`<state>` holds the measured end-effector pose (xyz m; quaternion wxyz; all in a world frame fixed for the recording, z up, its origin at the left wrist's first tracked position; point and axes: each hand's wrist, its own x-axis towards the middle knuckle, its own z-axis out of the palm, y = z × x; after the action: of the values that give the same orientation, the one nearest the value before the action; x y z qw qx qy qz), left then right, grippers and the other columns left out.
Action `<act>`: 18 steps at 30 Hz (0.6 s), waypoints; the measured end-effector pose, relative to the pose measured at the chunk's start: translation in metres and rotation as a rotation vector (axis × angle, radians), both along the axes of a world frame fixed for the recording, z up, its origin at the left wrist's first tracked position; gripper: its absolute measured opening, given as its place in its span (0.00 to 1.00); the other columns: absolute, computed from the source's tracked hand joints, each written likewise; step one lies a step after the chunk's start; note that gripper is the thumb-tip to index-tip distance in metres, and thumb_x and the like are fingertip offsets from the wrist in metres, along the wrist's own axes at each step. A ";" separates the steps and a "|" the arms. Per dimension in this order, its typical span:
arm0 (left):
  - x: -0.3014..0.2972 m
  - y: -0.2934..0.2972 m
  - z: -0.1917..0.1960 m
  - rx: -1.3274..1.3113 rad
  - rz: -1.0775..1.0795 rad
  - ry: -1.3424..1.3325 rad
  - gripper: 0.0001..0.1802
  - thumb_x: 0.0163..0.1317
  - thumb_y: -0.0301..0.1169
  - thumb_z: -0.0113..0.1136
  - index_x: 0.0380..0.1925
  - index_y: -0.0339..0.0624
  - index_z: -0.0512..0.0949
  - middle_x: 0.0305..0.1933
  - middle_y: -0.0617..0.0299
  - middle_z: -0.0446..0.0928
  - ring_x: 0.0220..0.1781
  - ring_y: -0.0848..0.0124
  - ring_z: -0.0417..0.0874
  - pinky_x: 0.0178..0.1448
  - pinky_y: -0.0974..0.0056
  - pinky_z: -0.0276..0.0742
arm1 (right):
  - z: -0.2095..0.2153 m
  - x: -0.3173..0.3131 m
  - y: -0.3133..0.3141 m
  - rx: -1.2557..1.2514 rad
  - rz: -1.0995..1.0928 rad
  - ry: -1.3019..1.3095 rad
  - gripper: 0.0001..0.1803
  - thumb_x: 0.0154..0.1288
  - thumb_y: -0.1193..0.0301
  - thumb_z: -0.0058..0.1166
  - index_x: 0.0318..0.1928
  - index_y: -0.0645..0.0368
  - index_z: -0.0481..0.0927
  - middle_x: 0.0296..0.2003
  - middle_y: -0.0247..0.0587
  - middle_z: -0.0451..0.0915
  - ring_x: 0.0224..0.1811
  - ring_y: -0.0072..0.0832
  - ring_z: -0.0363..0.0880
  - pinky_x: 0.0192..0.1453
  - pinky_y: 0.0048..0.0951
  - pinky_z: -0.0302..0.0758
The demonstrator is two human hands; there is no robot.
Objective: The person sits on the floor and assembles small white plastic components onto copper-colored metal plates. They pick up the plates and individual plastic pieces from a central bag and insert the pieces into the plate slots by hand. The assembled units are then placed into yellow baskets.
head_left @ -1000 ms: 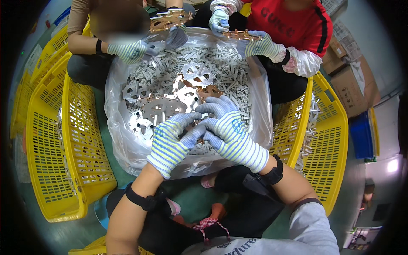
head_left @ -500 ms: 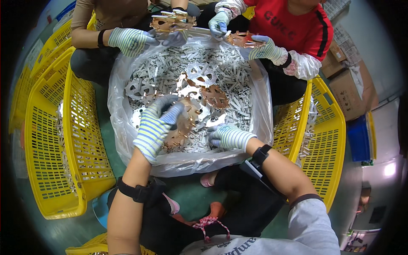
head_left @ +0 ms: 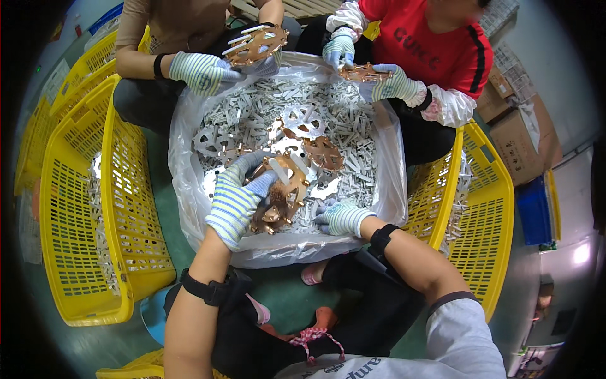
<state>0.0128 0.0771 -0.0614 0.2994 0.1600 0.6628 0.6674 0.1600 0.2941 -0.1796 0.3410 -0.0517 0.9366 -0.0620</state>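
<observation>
My left hand [head_left: 232, 201], in a striped knit glove, grips the left rim of a copper-coloured cut-out metal disc [head_left: 294, 187]. Pale metal strips stand in this disc, and below it another copper piece partly shows. My right hand [head_left: 344, 218], gloved too, is low among loose silver strips [head_left: 358, 159] at the near right; its fingers are curled, and what they hold is hidden. Beyond my hands lie a silver cut-out disc [head_left: 304, 122] and a brown copper disc [head_left: 324, 153] on the heap. A clear plastic liner [head_left: 189, 196] surrounds it all.
Yellow crates [head_left: 136, 208] stand at the left, and another yellow crate [head_left: 483, 221] at the right. Across the heap, two gloved co-workers hold a copper disc with strips [head_left: 257, 45] and another copper disc [head_left: 365, 73]. Cardboard boxes [head_left: 521, 136] are behind the right one.
The copper disc in my left hand has tilted up, and its pale strips now show. My right hand has shifted slightly. The left co-worker's disc has turned, showing its strips.
</observation>
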 end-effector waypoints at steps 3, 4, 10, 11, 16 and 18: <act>0.002 0.003 0.006 0.003 0.013 0.041 0.21 0.58 0.29 0.66 0.51 0.35 0.79 0.35 0.64 0.81 0.24 0.81 0.75 0.27 0.75 0.72 | 0.008 -0.006 -0.003 -0.007 -0.042 0.046 0.20 0.63 0.58 0.53 0.52 0.53 0.80 0.52 0.49 0.78 0.55 0.47 0.76 0.59 0.44 0.71; 0.004 0.002 0.007 0.008 0.023 -0.021 0.20 0.57 0.30 0.66 0.50 0.34 0.79 0.34 0.64 0.81 0.24 0.81 0.75 0.26 0.75 0.72 | 0.015 -0.009 -0.001 -0.053 -0.063 0.009 0.19 0.63 0.60 0.54 0.51 0.54 0.80 0.49 0.50 0.80 0.53 0.47 0.77 0.57 0.44 0.72; 0.003 0.000 0.006 0.149 -0.065 -0.162 0.26 0.58 0.30 0.64 0.57 0.32 0.73 0.40 0.62 0.80 0.32 0.79 0.78 0.35 0.74 0.77 | 0.101 -0.017 0.016 -0.429 -0.489 0.527 0.17 0.61 0.72 0.55 0.52 0.57 0.78 0.45 0.54 0.81 0.46 0.44 0.82 0.51 0.37 0.77; 0.004 0.000 0.004 0.164 -0.091 -0.180 0.27 0.59 0.30 0.63 0.58 0.32 0.72 0.41 0.62 0.80 0.34 0.78 0.79 0.38 0.73 0.78 | 0.116 -0.010 0.017 -0.523 -0.512 0.662 0.16 0.62 0.72 0.55 0.52 0.58 0.78 0.46 0.52 0.81 0.47 0.41 0.82 0.52 0.35 0.76; 0.007 0.008 -0.009 0.114 -0.142 -0.027 0.25 0.63 0.30 0.60 0.59 0.32 0.71 0.44 0.59 0.80 0.41 0.76 0.80 0.47 0.71 0.79 | 0.145 0.003 -0.002 -0.969 -0.717 0.940 0.14 0.65 0.70 0.55 0.51 0.59 0.78 0.47 0.40 0.79 0.51 0.31 0.77 0.55 0.30 0.72; 0.008 0.012 -0.012 -0.002 -0.177 -0.030 0.24 0.65 0.31 0.59 0.60 0.32 0.72 0.46 0.58 0.79 0.44 0.75 0.81 0.49 0.70 0.78 | 0.146 0.003 -0.006 -1.008 -0.619 0.848 0.14 0.65 0.68 0.56 0.50 0.58 0.78 0.47 0.37 0.77 0.52 0.27 0.75 0.55 0.29 0.71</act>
<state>0.0205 0.0890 -0.0735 0.3674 0.2076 0.6420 0.6401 0.1625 0.2878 -0.0335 -0.1497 0.0453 0.8174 -0.5544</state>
